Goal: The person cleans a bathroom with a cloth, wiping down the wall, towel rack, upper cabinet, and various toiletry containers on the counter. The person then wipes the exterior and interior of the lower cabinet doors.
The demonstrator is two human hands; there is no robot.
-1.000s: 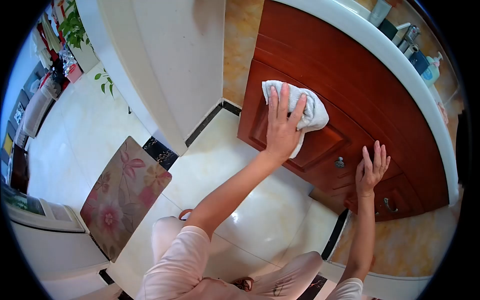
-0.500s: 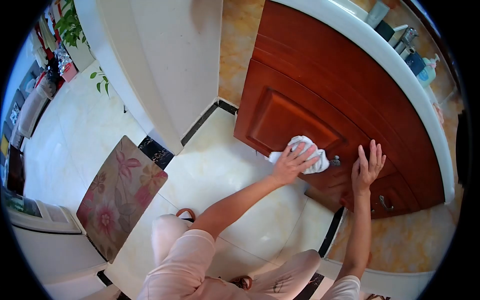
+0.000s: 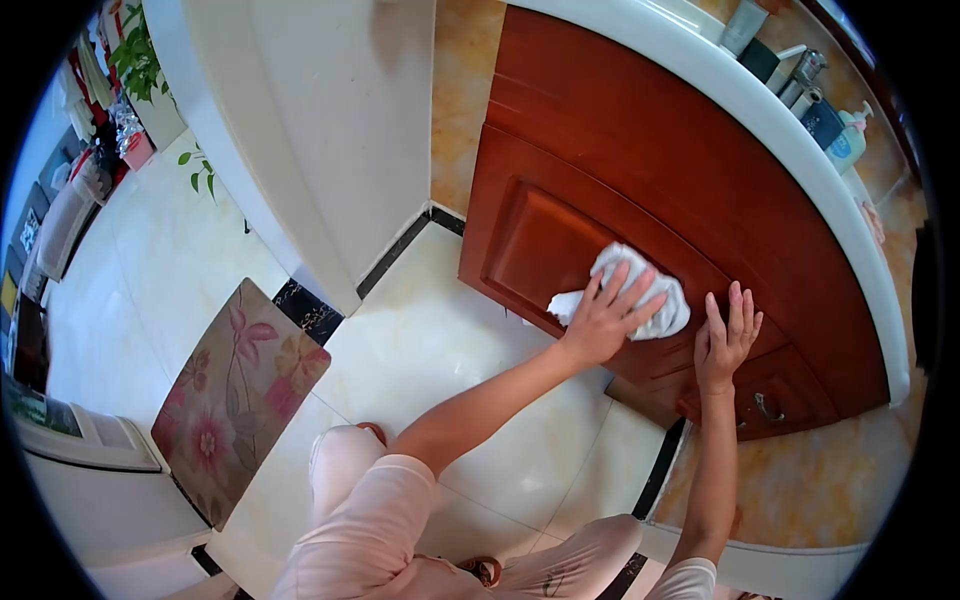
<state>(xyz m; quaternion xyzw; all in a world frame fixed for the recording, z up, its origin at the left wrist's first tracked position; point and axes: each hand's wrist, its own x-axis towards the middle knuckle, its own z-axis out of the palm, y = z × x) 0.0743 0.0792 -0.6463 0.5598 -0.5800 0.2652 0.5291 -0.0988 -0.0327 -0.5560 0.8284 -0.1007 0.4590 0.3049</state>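
My left hand (image 3: 602, 318) presses a crumpled white cloth (image 3: 668, 310) flat against the reddish-brown cabinet door (image 3: 550, 232), its fingers spread over the cloth. One end of the cloth sticks out to the left, below the fingers. The door knob seen earlier is now hidden behind the cloth. To the right, my right hand (image 3: 727, 338) rests on the cabinet front with fingers up and slightly apart, holding nothing. A metal handle (image 3: 768, 405) is on the smaller door just below and right of it.
Above the cabinet runs a white countertop (image 3: 790, 155) with a faucet (image 3: 803, 80), a pump bottle (image 3: 848, 140) and other toiletries. A white wall (image 3: 350, 130) stands at left. On the tiled floor lies a floral mat (image 3: 235, 400). A leafy plant (image 3: 138, 60) is at upper left.
From the door's upper panel, my left hand and the cloth have gone down and right, then slightly up and right over the knob. My right hand stays nearly in place.
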